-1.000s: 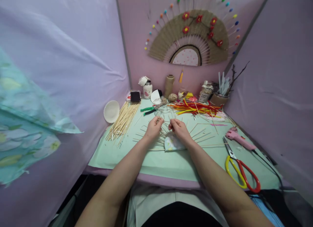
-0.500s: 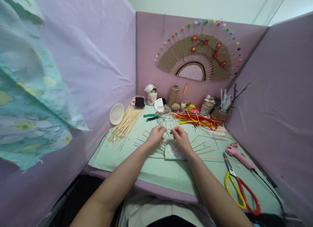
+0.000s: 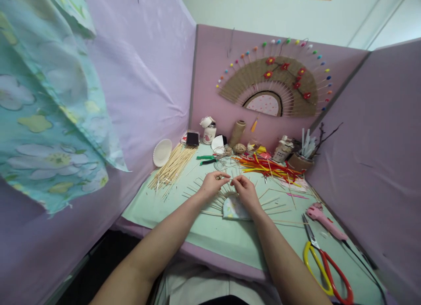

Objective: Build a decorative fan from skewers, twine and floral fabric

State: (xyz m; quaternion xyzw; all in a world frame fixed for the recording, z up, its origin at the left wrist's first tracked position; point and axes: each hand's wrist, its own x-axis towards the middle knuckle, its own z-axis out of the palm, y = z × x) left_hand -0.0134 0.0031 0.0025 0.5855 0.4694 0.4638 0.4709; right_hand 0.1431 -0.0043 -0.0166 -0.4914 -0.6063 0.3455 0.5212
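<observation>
My left hand [image 3: 214, 183] and my right hand [image 3: 244, 190] meet fingertip to fingertip over the middle of the table. Both are closed in a pinch; whatever lies between the fingers is too small to make out. Below them a half-round piece of floral cloth [image 3: 234, 210] lies flat, with thin bamboo sticks [image 3: 215, 204] fanning out from it to both sides. My right wrist covers part of the cloth, and both hands hide some of the sticks.
Red-handled and yellow-handled scissors [image 3: 316, 248] and a pink glue gun [image 3: 327, 221] lie at the right. At the left is a pile of bamboo sticks [image 3: 174, 167]. Green-handled pliers [image 3: 205, 157] and red and yellow pipe cleaners [image 3: 263, 164] sit behind. A finished fan [image 3: 272, 83] hangs on the back panel.
My fingertips have drawn closer together, and the left fingers have stretched to the right. The whole view has shifted slightly. The fan of sticks looks unmoved on the table.
</observation>
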